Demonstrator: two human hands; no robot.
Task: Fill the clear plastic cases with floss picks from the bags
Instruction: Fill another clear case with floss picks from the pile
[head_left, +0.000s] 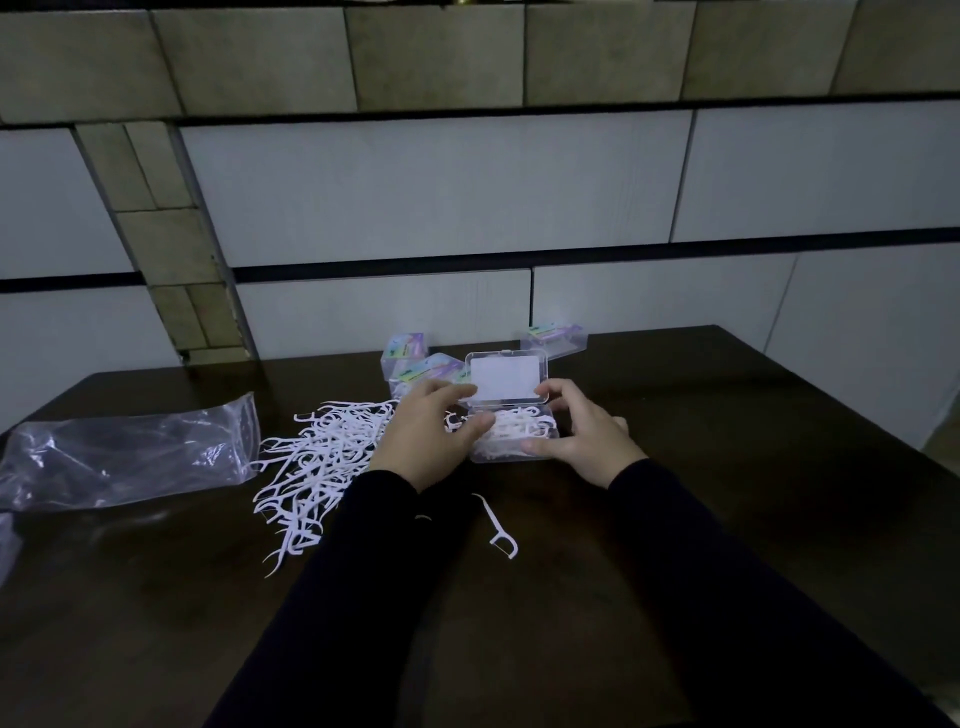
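While the hinged lid stands raised, a clear rectangular plastic case, partly filled with white floss picks, is held on the dark wooden bench between both hands. The left hand is curled against the case's left end, its grip partly closed on the rim. The right hand is wrapped around the right end, thumb along the front wall. A loose heap of white floss picks lies just left of the case, beside a crumpled clear plastic bag. One single floss pick lies nearer the person. Labelled closed cases are stacked behind.
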